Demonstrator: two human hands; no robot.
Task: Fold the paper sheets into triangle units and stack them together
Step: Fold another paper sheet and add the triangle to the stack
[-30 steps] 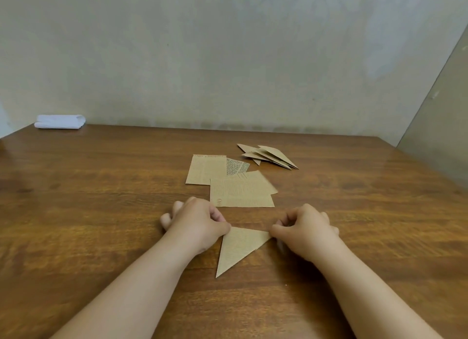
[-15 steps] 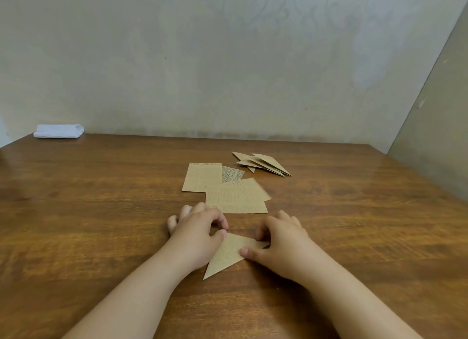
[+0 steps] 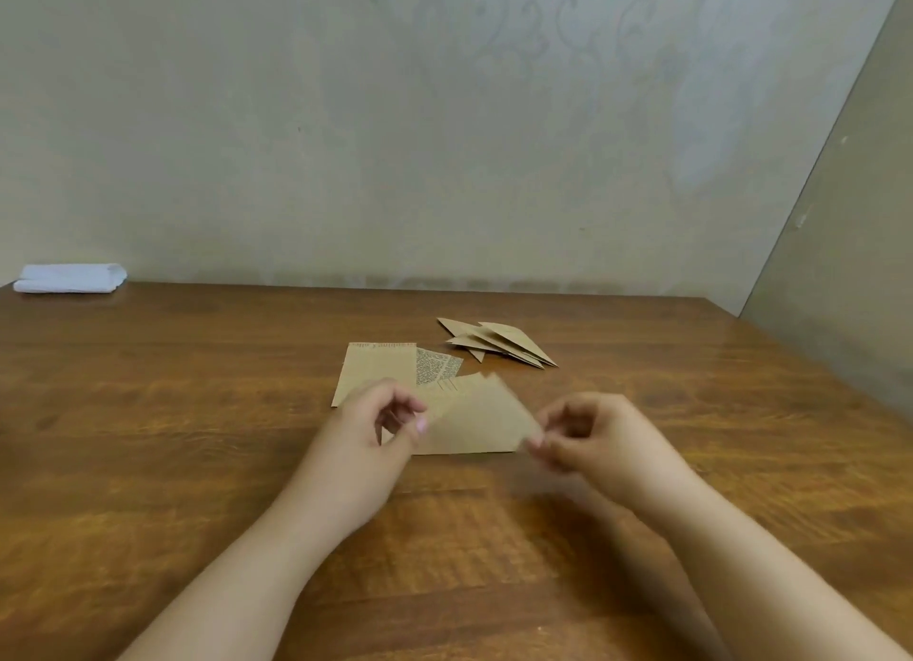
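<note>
While two hands (image 3: 474,428) pinch one folded paper (image 3: 474,423), one triangle pile (image 3: 499,341) waits.

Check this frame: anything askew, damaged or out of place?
Nothing damaged. The finished triangle units lie fanned loosely rather than squarely stacked, and the flat sheets overlap unevenly. The white cloth sits unused at the table's far corner.

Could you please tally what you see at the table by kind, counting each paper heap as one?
Hands: 2, left hand and right hand
Paper heaps: 2, folded triangles and flat sheets
Held paper: 1
White cloth: 1
Total: 6
</note>
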